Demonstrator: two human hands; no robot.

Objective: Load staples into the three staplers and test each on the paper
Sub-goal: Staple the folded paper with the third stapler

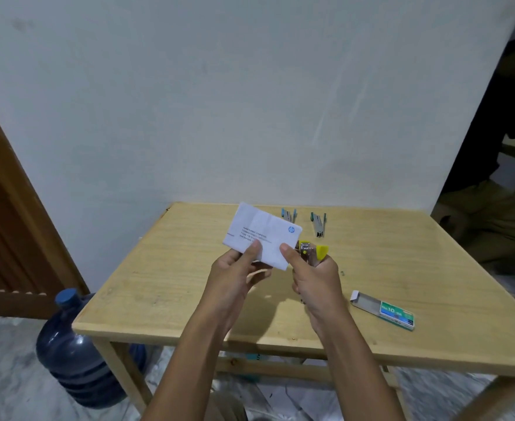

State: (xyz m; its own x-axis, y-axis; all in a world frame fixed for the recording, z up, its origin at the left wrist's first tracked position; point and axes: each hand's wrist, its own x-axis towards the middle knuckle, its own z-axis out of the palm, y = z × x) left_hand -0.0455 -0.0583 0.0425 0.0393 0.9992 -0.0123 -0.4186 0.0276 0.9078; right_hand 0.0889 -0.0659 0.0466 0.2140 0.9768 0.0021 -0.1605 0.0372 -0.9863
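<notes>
One yellow stapler [309, 250] and two blue staplers [288, 215] [318, 223] make three, alongside one paper [262, 235], one staple box [383, 309], one water jug [74, 354] at lower left and one counter [174, 284].

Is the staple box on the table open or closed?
Open: the staple box shows its tray slid out of the green sleeve.

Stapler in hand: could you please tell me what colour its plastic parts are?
Yellow on the stapler, head view.
</notes>
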